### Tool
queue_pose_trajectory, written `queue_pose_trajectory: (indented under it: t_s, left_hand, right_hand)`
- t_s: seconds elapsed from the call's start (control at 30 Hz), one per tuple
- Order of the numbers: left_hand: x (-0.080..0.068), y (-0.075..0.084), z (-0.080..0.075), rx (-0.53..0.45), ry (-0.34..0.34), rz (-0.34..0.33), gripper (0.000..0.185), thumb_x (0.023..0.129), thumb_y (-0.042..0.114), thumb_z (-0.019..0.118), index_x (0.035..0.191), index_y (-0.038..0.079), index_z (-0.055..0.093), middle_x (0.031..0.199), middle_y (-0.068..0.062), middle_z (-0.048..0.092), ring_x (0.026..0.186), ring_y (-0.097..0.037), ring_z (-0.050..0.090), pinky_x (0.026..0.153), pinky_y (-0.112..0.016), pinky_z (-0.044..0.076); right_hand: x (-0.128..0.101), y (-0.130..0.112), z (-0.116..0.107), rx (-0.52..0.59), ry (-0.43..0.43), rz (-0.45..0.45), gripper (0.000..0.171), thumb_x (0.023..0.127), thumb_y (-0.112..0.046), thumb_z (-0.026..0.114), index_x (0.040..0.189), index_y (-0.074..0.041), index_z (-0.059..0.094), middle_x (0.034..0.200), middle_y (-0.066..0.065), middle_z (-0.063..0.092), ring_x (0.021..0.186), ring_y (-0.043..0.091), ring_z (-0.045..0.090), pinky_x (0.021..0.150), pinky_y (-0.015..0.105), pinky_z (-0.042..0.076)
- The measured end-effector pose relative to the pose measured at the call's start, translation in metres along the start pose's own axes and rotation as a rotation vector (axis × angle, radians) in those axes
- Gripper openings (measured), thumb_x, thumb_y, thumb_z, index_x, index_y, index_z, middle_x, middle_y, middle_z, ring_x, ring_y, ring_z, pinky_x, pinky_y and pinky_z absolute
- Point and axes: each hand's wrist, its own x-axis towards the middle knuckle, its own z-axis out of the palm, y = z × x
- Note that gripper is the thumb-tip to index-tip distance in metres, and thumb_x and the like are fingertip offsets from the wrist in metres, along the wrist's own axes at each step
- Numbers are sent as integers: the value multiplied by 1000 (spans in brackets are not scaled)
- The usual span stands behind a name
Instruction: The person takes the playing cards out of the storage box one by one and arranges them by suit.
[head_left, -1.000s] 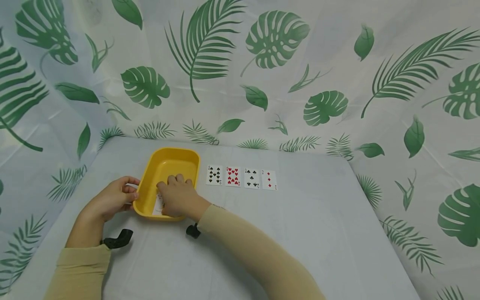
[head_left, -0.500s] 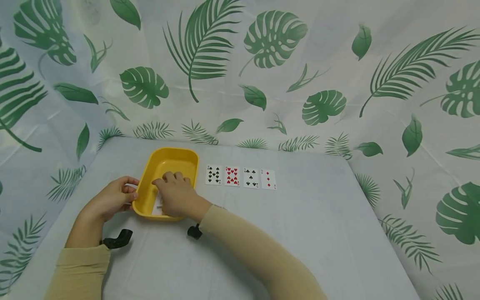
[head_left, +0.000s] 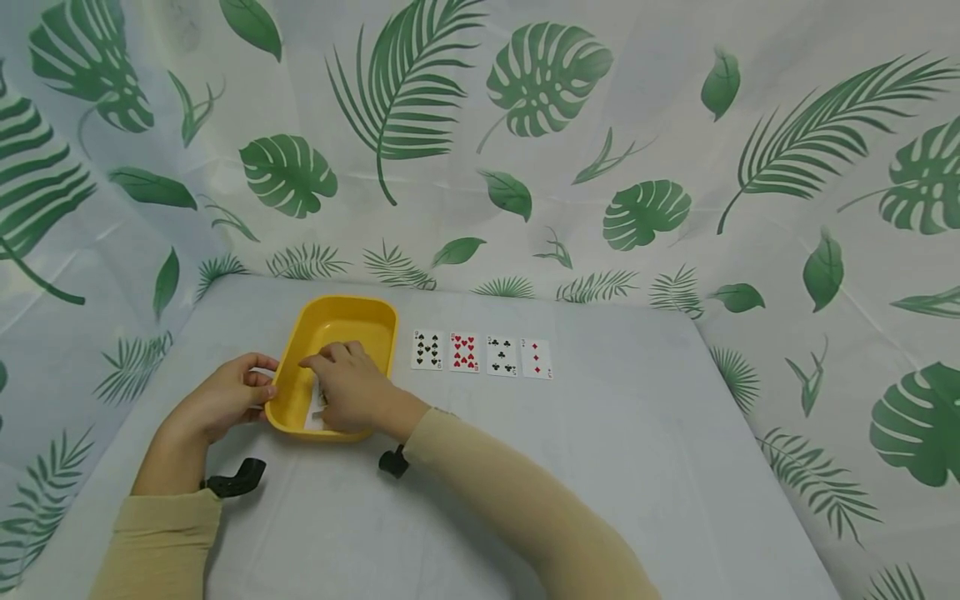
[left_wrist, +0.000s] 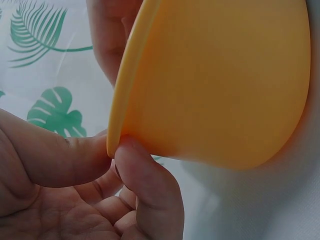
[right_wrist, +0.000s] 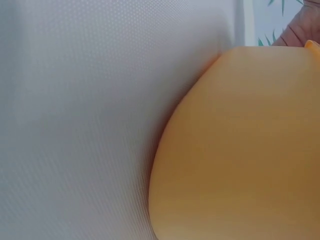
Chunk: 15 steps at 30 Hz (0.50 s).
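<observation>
A yellow plastic tray stands on the table's left half. My left hand pinches its left rim between thumb and fingers, close up in the left wrist view. My right hand reaches down inside the tray, over white playing cards lying near its front end. The back of that hand hides most of the cards and its own fingertips, so any grip is hidden. In the right wrist view only the tray's outer wall shows large.
Right of the tray, several playing cards lie face up in a row: spades, hearts, clubs and diamonds. A white cloth covers the table. A leaf-patterned curtain rises behind and at both sides.
Inside the tray, my right hand's fingers have shifted slightly left over the cards. My left hand keeps its pinch on the rim, and the row of cards lies as before.
</observation>
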Motion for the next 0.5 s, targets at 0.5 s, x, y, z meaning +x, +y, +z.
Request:
queue_pose_trajectory:
  t_s: [0.5]
  left_hand:
    - [1,0,0,-3,-2,-6,46,109,0,53,149,-10,34,103,-11,58,86,-21,63,74,-33,62]
  right_hand:
    - [3,8,-6,134,-14,-27,85,86,-31,89,160,-37,45,158,-5,44,144,18,39,118,27,42]
